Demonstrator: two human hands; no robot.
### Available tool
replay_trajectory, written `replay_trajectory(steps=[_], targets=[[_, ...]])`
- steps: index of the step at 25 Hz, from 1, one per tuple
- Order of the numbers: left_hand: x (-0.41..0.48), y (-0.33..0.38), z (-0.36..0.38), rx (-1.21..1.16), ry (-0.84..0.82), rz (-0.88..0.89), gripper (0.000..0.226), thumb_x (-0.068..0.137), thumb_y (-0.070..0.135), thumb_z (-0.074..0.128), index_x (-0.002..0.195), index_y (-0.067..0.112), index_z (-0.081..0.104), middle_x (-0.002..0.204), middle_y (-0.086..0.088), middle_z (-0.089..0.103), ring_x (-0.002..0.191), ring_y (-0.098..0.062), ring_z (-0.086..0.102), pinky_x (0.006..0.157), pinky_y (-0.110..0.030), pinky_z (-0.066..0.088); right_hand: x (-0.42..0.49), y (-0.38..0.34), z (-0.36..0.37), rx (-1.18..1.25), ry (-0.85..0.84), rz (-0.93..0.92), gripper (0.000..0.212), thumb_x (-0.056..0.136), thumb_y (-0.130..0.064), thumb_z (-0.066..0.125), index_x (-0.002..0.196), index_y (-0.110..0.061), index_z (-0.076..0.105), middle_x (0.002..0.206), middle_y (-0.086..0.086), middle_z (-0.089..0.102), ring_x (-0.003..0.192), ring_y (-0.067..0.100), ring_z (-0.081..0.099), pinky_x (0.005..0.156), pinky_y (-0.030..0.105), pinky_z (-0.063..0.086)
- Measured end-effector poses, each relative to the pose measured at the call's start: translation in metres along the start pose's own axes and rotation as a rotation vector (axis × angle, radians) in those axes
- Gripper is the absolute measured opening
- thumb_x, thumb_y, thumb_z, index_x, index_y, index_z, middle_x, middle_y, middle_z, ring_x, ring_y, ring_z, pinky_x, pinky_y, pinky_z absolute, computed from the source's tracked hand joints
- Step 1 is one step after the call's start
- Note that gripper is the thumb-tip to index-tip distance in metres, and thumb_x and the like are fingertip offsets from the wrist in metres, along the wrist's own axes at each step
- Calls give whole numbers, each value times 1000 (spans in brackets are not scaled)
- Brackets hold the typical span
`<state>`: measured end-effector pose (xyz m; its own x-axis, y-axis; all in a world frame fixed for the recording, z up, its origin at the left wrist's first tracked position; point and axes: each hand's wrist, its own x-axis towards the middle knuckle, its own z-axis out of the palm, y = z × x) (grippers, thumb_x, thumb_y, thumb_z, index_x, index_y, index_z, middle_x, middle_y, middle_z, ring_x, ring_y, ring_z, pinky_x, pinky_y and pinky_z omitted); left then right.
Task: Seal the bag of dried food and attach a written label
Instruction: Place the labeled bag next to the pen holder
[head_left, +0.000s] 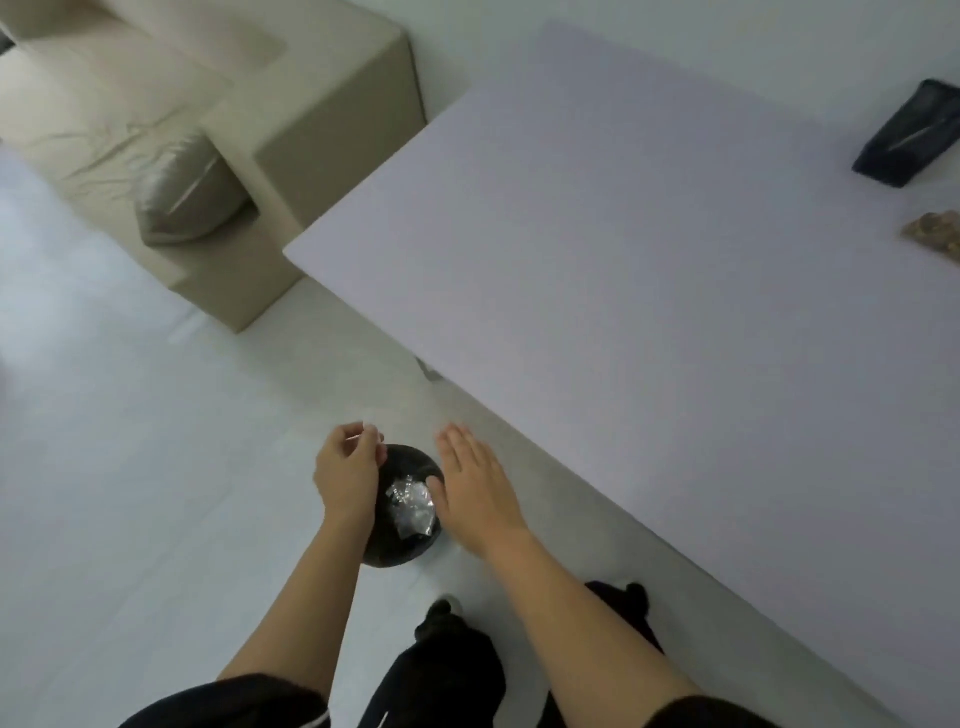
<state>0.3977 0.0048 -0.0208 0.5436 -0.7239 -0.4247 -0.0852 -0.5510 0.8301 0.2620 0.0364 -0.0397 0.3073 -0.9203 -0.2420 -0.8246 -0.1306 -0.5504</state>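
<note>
Far left, a beige box-shaped upholstered sofa (322, 156) sits on the pale glossy floor (130, 467), with a shiny grey-beige square cushion (187, 192) propped in the corner of its seat. Coming in toward the near middle, here's the left hand (348, 478), hovering above the left rim of a small round black waste bin (410, 458) that stands on the floor. The fingers are curled in and the thumb meets the fingertips; whether anything thin is pinched there, I cannot tell, it is too blurred. Inside the bin lies a wad of crumpled clear plastic (413, 501). Just right of that, the right hand (478, 488) is relaxed and released, palm down, fingers straight and together, hanging over the bin's right side and gripping nothing. Below the arms, the person's black trouser legs (447, 665) and dark footwear show, standing close to the bin. To the right spreads the large white rectangular table (649, 260), its near corner above the floor just beyond the bin. Way out at the far right of the table lies a dark flat pouch (909, 135), and nearer than it, cut off by the right edge, the brownish lumpy bag of dried food (935, 234), well apart from both hands.
</note>
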Motion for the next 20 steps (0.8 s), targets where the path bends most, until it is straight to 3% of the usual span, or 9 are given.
replay_trajectory(steps=[2,6,8,12,15,20], targets=[[21,-30,-26,176,-35,-16,12,86,23,56,92,16,63,77,-3,69,73,-16,65,75,-31,49,14,-8,29,-10,-29,-53,54,99,-29,29,146,-8,15,157,8,14,145,20,8,118,34,1],[52,-110,-52,370,-150,-54,11,85,14,53,88,18,63,77,-4,68,75,-17,62,59,-18,42,36,14,92,-49,-114,-9,63,90,-40,17,141,-6,30,149,13,34,139,25,28,115,34,17],[66,-151,-54,411,-166,-95,10,87,13,55,91,16,63,80,-4,68,73,-14,61,56,-15,40,48,35,124,-64,-173,54,55,95,-35,28,142,-6,28,148,13,33,136,25,31,113,34,23],[117,-243,-43,525,-188,-142,11,89,18,57,89,14,67,77,-3,65,71,-14,58,56,-16,39,88,76,202,-19,-284,211,53,97,-28,39,142,-7,21,148,10,26,125,28,42,98,37,40],[156,-296,-25,539,-169,-136,12,89,17,55,90,14,67,79,-3,65,73,-15,57,58,-18,40,118,104,259,-5,-325,326,55,97,-30,39,142,-7,18,146,14,26,115,33,51,88,39,44],[218,-375,10,571,-146,-122,15,89,17,55,96,12,67,85,-1,65,79,-16,57,72,-27,44,159,150,344,3,-396,406,65,96,-39,38,145,-8,7,147,17,26,122,38,44,92,42,42]])
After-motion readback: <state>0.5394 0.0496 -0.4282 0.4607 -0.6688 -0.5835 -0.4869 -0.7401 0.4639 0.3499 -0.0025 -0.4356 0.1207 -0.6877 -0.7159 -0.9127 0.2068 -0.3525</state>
